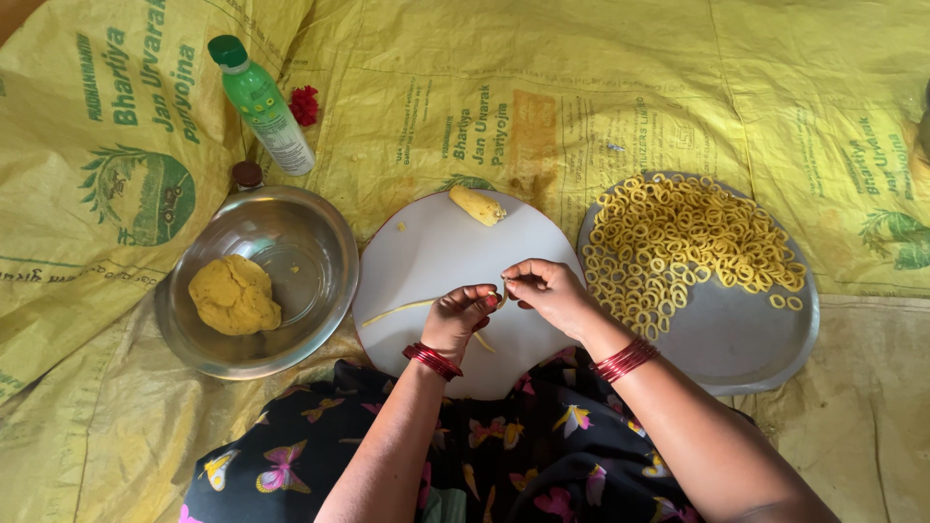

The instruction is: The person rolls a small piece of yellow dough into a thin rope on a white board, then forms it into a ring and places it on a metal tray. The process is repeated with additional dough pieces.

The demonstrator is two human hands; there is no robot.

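My left hand (459, 316) and my right hand (548, 292) meet over a round white board (436, 252), pinching between their fingertips the end of a thin yellow dough strand (399, 309) that trails left across the board. Both wrists wear red bangles. A small piece of yellow dough (478, 205) lies at the board's far edge. On the right, a round metal plate (746, 339) holds several small yellow dough rings (683, 247). On the left, a steel bowl (310, 252) contains a lump of yellow dough (233, 294).
A green-capped bottle (263, 105) lies beyond the bowl, with a small brown-lidded object (247, 173) and a red item (304, 105) near it. Yellow printed sacks (601, 87) cover the floor. My lap in black butterfly-print fabric (523, 455) is at the bottom.
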